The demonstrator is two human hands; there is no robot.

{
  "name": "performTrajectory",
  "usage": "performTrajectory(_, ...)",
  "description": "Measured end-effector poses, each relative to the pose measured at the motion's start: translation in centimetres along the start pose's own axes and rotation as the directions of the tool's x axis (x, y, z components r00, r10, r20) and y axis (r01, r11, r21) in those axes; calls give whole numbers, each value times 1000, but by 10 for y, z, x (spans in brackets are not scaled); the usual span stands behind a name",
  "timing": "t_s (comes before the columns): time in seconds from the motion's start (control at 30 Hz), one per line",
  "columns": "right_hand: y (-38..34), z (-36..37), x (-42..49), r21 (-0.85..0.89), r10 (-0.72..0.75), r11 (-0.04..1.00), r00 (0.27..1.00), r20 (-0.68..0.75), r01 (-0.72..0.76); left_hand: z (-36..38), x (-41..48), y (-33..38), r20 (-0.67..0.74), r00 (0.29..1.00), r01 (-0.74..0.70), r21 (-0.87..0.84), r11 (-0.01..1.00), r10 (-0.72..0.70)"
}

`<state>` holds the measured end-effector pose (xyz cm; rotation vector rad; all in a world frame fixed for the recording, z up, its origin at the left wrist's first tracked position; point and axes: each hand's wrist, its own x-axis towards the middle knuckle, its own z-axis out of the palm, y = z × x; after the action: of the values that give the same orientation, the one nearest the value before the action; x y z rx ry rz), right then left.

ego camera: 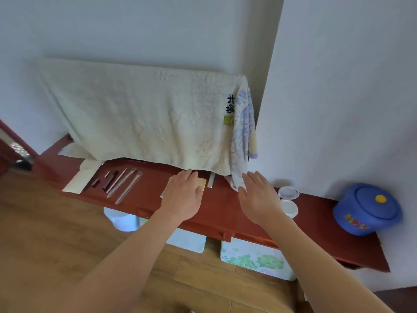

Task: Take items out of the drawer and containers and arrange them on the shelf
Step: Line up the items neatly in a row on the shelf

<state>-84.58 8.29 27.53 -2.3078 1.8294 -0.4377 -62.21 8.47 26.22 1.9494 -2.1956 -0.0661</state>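
A long red shelf (225, 206) runs along the wall. My left hand (182, 195) lies flat with straight fingers on a small yellowish card (201, 183) on the shelf. My right hand (259, 197) hovers open just right of it, fingers spread, holding nothing, near a hanging blue-patterned cloth (241, 141). A row of thin sticks and pens (121, 181) lies on the shelf to the left, beside a cream paper sheet (79, 179). A small grey metal bar (211, 180) lies behind the card. Two round white lids (288, 199) sit to the right.
A large cream towel (140, 116) drapes over something at the back of the shelf. A blue lidded pot (366, 208) stands at the shelf's right end. Under the shelf on the wooden floor are a floral box (255, 258), a white box (187, 240) and a pale tub (121, 219).
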Motion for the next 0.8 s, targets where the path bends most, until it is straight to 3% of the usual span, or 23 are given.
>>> performTrajectory(0.27,-69,31,22,-41,-46,998,998,40,48,5,-11,-82,40,994,102,-22,995,-101)
performTrajectory(0.5,-156,79,58,-72,-5,997,995,96,12,0,2,-183,68,994,91,-79,993,-85)
performTrajectory(0.8,-225,115,99,-95,39,995,998,48,-35,-6,31,-276,121,993,17,-50,999,-10)
